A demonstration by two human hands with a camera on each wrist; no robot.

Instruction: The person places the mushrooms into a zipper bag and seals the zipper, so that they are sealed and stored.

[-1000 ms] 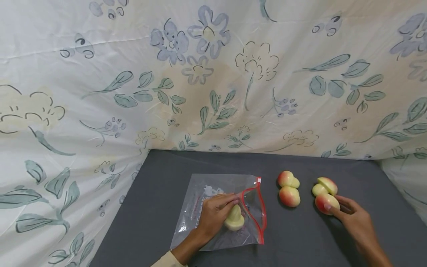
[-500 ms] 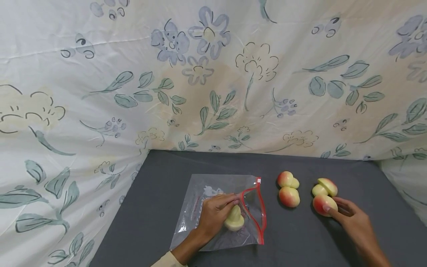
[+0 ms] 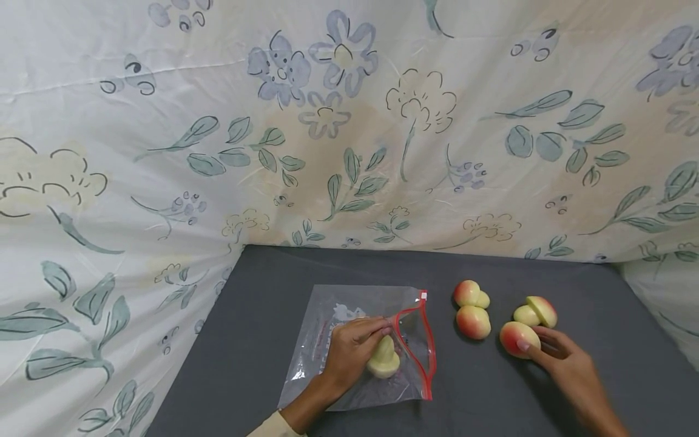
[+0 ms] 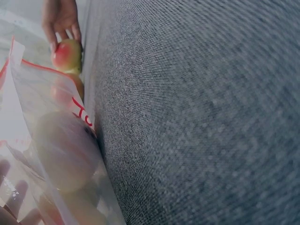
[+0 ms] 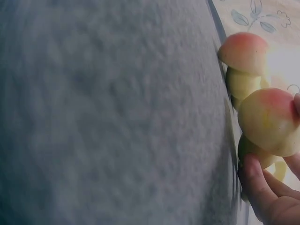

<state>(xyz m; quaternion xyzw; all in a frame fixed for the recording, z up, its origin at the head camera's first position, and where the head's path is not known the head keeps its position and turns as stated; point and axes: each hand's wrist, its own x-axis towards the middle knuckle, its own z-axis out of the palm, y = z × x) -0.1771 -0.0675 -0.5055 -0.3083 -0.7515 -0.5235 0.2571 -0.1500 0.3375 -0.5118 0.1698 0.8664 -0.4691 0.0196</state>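
A clear zip bag [image 3: 306, 340] with a red-edged mouth lies on the dark cloth, pale yellow pieces [image 3: 384, 359] inside. My left hand [image 3: 352, 349] pinches the bag's upper layer beside its mouth, just over those pieces. On the right, my right hand [image 3: 565, 364] holds a red-and-yellow fruit-like piece [image 3: 516, 338] between thumb and fingers. Two more pieces [image 3: 537, 312] lie directly behind it. The right wrist view shows the held piece [image 5: 269, 122] with the thumb and fingers [image 5: 276, 201] around its side.
Between the bag and my right hand stands another group of red-and-yellow pieces [image 3: 473, 321]. Dark cloth [image 3: 256, 303] covers the table. A white floral sheet [image 3: 349, 182] hangs behind it and along the left side.
My right hand has moved left and slightly nearer with the red-and-yellow piece. The two pieces behind it have shifted a little to the right. My left hand and the bag have stayed in place.
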